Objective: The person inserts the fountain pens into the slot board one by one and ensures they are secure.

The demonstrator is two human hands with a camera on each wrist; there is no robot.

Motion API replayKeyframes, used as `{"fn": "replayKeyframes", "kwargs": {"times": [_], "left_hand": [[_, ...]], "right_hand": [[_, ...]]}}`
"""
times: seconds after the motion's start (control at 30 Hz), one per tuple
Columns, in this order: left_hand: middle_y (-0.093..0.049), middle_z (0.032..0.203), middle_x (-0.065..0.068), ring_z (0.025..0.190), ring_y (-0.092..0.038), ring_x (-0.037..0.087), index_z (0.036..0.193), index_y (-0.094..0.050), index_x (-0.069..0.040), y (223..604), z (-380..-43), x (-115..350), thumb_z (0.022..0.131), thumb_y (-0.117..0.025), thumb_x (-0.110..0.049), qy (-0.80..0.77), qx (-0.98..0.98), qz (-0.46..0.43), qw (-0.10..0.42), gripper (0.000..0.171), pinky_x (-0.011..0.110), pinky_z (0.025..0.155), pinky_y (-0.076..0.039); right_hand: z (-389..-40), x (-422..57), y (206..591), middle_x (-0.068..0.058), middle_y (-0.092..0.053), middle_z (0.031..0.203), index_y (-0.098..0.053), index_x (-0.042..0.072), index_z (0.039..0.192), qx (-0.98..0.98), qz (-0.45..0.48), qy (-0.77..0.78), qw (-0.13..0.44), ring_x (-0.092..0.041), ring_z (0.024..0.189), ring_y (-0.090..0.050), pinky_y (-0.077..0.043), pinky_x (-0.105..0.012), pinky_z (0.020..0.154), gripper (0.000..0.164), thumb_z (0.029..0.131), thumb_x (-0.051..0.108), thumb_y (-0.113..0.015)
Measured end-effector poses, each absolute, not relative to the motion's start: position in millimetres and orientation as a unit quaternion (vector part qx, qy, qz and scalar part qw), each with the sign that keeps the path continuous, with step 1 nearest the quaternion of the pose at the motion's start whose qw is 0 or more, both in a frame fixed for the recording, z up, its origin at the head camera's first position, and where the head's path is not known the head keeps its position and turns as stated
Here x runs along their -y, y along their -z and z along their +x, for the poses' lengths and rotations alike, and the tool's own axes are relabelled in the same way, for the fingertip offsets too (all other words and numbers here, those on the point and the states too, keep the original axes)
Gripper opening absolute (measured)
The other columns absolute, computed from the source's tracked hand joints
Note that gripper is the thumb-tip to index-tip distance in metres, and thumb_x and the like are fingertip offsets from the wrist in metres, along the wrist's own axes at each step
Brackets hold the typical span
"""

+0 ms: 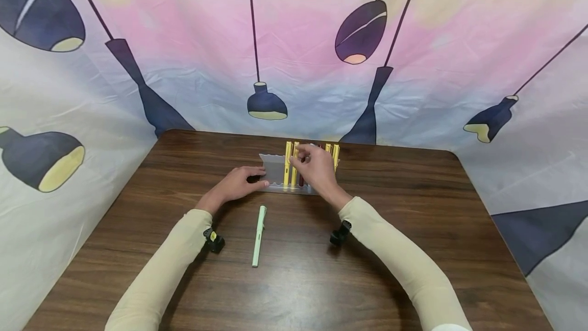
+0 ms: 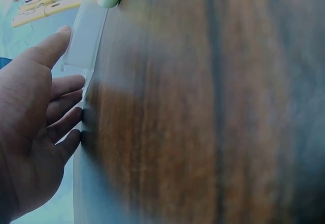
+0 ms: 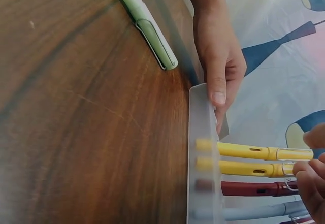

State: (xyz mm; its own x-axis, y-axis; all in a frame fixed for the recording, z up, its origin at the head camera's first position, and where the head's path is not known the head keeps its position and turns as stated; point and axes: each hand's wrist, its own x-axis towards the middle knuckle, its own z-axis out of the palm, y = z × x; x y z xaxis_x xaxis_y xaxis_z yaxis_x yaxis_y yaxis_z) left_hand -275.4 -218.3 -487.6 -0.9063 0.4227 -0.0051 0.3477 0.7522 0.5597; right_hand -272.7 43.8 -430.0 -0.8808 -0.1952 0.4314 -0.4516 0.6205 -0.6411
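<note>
A clear plastic pen stand stands toward the table's far edge with several pens upright in it. Its left end is touched by my left hand, thumb low at the front and fingers extended along the end. My right hand is at the pen caps, fingers bent and partly covering a yellow pen. In the right wrist view a gap shows between thumb and fingers, near the leftmost yellow pen. Beside these is a dark red pen. A light green pen lies on the table in front.
Two more yellow pens stand at the right end of the stand, and a grey-blue pen is among the middle ones. The dark wooden table meets a printed cloth behind it.
</note>
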Motion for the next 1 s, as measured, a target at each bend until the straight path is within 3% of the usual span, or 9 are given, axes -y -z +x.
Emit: {"fn": "replayKeyframes", "kwargs": {"times": [0.3, 0.63, 0.87, 1.0], "left_hand": [[-0.052, 0.153, 0.011, 0.145, -0.043, 0.033, 0.142, -0.061, -0.007, 487, -276, 219, 0.099, -0.062, -0.055, -0.290, -0.933, 0.201, 0.074, 0.064, 0.055, 0.115, -0.038], [-0.052, 0.153, 0.011, 0.144, -0.044, 0.033, 0.143, -0.061, -0.007, 490, -279, 219, 0.099, -0.061, -0.056, -0.291, -0.933, 0.199, 0.075, 0.065, 0.055, 0.115, -0.038], [-0.052, 0.153, 0.012, 0.144, -0.044, 0.033, 0.142, -0.062, -0.007, 491, -280, 220, 0.099, -0.061, -0.055, -0.296, -0.931, 0.201, 0.074, 0.065, 0.056, 0.115, -0.038], [-0.052, 0.153, 0.012, 0.144, -0.044, 0.034, 0.143, -0.061, -0.007, 490, -280, 220, 0.099, -0.060, -0.057, -0.293, -0.931, 0.203, 0.074, 0.066, 0.056, 0.115, -0.038]], "right_hand": [[-251, -52, 437, 0.003, -0.074, 0.082, -0.077, 0.005, 0.116, 0.878, 0.193, -0.425, 0.105, -0.006, 0.066, -0.068, -0.056, -0.030, 0.062, 0.030, 0.091, 0.022, -0.079], [-226, -51, 452, 0.001, -0.077, 0.089, -0.076, 0.003, 0.118, 0.875, 0.201, -0.439, 0.046, -0.004, 0.067, -0.067, -0.055, -0.026, 0.058, 0.035, 0.091, 0.025, -0.081], [-211, -45, 463, -0.007, -0.078, 0.099, -0.073, 0.002, 0.124, 0.861, 0.213, -0.462, -0.016, -0.020, 0.070, -0.075, -0.057, -0.025, 0.055, 0.041, 0.092, 0.026, -0.079], [-205, -39, 468, -0.006, -0.078, 0.100, -0.073, 0.001, 0.123, 0.862, 0.219, -0.457, -0.023, -0.015, 0.074, -0.075, -0.057, -0.023, 0.059, 0.043, 0.092, 0.029, -0.080]]}}
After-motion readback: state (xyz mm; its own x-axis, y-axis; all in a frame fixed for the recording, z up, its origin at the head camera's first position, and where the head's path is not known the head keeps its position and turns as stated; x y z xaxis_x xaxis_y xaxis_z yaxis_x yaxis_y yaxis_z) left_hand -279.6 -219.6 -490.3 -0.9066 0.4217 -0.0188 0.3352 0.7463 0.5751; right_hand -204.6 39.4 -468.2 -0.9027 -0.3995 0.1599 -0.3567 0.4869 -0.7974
